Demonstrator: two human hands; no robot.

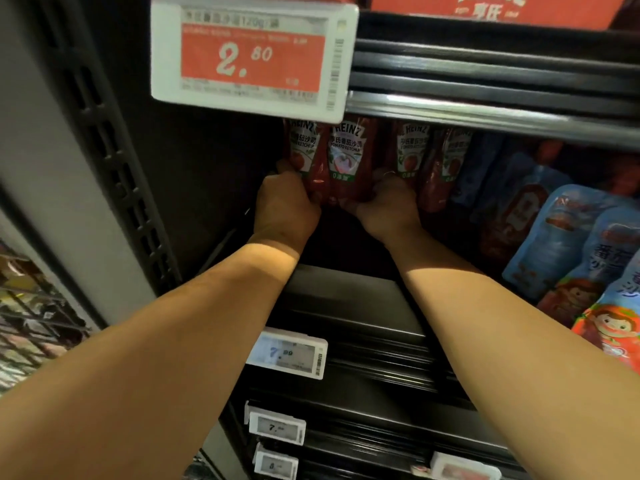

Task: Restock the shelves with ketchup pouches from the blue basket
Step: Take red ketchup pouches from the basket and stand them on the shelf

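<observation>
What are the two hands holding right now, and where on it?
Both grip the ketchup pouches at their lower ends: left hand on the left side, right hand on the right.

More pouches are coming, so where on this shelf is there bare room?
Free: the dark strip left of the ketchup pouches, against the side panel, and the shelf front beneath the left hand and right hand. Crowded: rightward, more ketchup pouches, then blue pouches packed close.

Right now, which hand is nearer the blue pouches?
Right. The right hand grips the ketchup pouches just left of the blue pouches; the left hand holds their far side.
</observation>
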